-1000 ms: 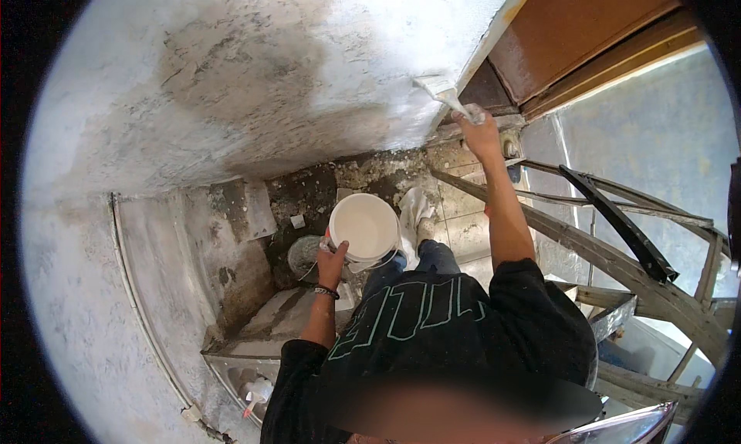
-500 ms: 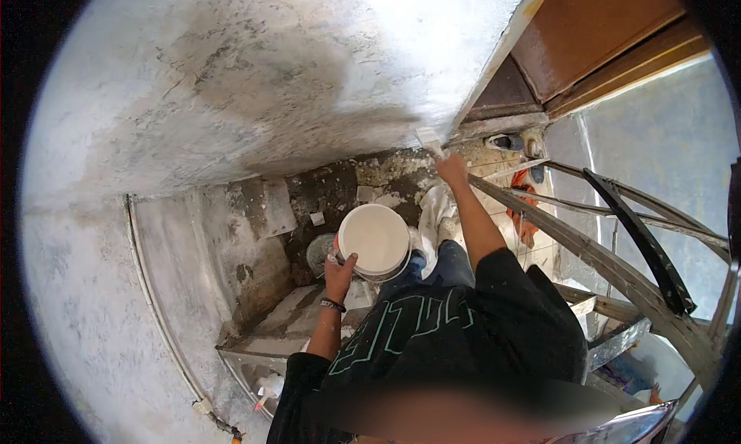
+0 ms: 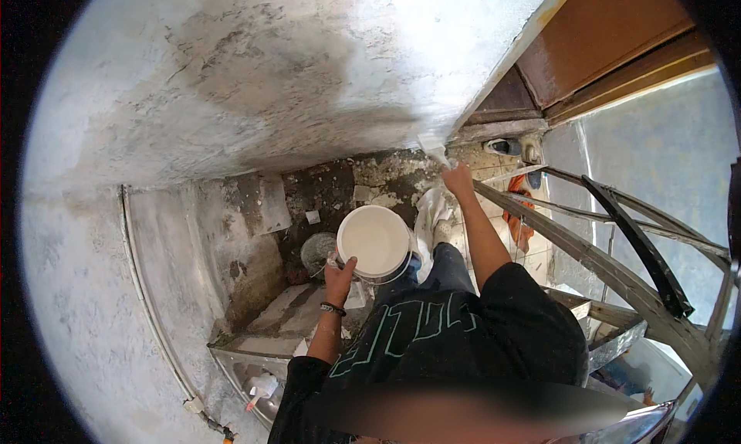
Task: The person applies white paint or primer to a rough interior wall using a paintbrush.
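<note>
My left hand (image 3: 338, 279) grips the rim of a white bucket (image 3: 374, 241), thumb over its near left edge. Pale, off-white paint fills the part of the bucket I can see into. In my right hand (image 3: 458, 179) is a flat white paintbrush (image 3: 433, 147), held by its handle. The bristles are at the foot of the wall (image 3: 370, 81), close to its right corner; whether they touch it I cannot tell. That wall is white toward the right and blotchy grey elsewhere.
A grey bucket (image 3: 317, 254) stands on the dirty floor left of the white one. Wooden beams (image 3: 571, 247) cross at my right. Beyond them lie an orange cloth (image 3: 519, 224) and a shoe (image 3: 502, 147). A pipe (image 3: 143, 289) runs along the left wall.
My right hand and the paintbrush have shifted slightly down and to the right, toward me. My left hand still holds the white bucket in nearly the same place.
</note>
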Available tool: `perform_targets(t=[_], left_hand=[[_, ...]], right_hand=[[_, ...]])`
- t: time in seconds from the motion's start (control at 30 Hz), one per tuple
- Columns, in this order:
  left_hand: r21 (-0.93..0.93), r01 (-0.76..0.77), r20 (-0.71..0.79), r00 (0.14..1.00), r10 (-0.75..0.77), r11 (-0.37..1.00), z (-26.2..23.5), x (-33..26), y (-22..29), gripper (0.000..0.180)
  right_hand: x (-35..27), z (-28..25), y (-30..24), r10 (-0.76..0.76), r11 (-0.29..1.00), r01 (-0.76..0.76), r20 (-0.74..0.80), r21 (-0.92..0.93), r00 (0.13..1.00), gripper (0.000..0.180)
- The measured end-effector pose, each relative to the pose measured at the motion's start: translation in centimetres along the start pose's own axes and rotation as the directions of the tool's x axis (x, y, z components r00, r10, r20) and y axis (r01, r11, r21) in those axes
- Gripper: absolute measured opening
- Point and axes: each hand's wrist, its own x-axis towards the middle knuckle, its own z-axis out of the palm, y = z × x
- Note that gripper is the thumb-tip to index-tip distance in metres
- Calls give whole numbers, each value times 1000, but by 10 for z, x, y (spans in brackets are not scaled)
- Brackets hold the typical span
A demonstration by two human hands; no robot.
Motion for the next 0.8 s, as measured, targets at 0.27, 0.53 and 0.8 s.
perform_targets(t=[0.27, 0.53, 0.8], left_hand=[[43, 74, 13, 997, -75, 996, 1, -12, -2, 48], [-15, -104, -7, 995, 104, 994, 0, -4, -29, 37], [104, 53, 141, 988, -67, 993, 12, 7, 4, 36]], right_hand=[[75, 40, 21, 251, 941, -277, 146, 195, 957, 44], [42, -51, 14, 255, 912, -199, -116, 358, 960, 42], [-7, -206, -14, 155, 796, 34, -259, 604, 953, 31]])
